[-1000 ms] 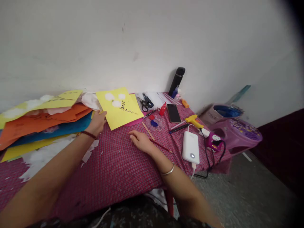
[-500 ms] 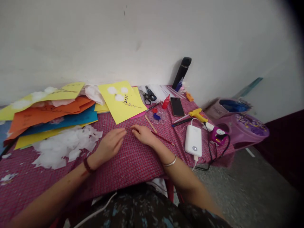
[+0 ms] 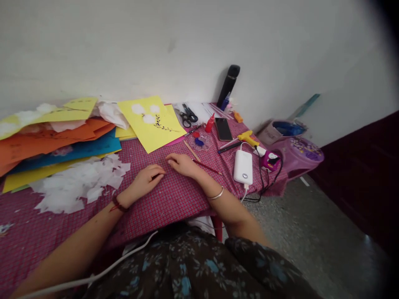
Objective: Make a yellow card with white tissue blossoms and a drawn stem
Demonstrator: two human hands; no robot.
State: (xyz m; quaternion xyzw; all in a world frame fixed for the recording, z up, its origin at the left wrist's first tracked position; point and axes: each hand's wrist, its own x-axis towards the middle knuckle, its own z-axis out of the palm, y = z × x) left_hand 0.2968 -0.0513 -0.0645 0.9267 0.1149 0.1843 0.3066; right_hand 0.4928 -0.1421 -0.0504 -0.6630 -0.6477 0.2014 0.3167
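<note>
My left hand (image 3: 147, 181) rests on the checked tablecloth (image 3: 174, 199), loosely curved, with a gap between thumb and fingers and nothing in it. Just right of it, my right hand (image 3: 181, 163) lies palm down, its fingers loosely bent and nothing visible in them. The fingertips of the two hands point at each other but stay apart. A yellow card (image 3: 152, 137) with white round puffs and a painted dark twig lies beyond the hands. Torn white paper pieces (image 3: 77, 182) are heaped left of my left hand. A dark red pencil (image 3: 207, 167) and a wooden stick (image 3: 191, 150) lie by my right hand.
Coloured sheets (image 3: 62, 153) are stacked at left. Behind are scissors (image 3: 188, 115), a red glue bottle (image 3: 210, 123), a phone (image 3: 223, 129) and a black flask (image 3: 228, 85). A white power bank (image 3: 243, 167), yellow glue gun (image 3: 247, 138) and cables (image 3: 264, 182) occupy the right side. A purple stool (image 3: 299, 155) stands beyond.
The view has shifted, so the table things appear further left and higher. My left hand has lowered and its fingers have curled a little. My right hand stays about where it was.
</note>
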